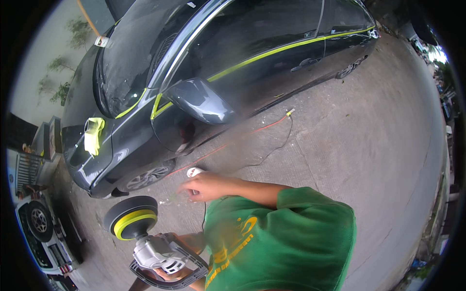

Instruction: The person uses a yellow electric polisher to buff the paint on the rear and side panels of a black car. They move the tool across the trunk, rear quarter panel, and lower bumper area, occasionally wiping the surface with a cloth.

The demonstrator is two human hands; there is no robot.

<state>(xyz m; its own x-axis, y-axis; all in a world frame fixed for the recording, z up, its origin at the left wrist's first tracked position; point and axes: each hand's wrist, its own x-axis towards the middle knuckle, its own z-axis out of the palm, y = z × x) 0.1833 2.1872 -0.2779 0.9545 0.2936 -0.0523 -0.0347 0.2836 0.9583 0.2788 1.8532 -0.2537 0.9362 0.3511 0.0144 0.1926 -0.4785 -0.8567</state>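
Observation:
My left hand [171, 273] grips an electric car polisher [154, 251] by its black loop handle, low in the view. The polisher's round pad [131, 205], dark with a yellow-green layer, is tilted up and apart from the car. Further up, my right hand [205, 186] is closed around a white container [194, 171], partly hidden by my fingers. A dark grey car [138, 145] stands in front of me. Its side mirror [200, 102] is folded out, and yellow-green masking tape [269, 54] runs along the lower window edge.
A yellow-green cloth [94, 140] lies on the hood. Near the windshield sits a white container [102, 41]. An orange cord [204, 156] joins a dark cable [280, 147] on the concrete ground [327, 145]. A white vehicle [45, 240] with a spare wheel stands at lower left.

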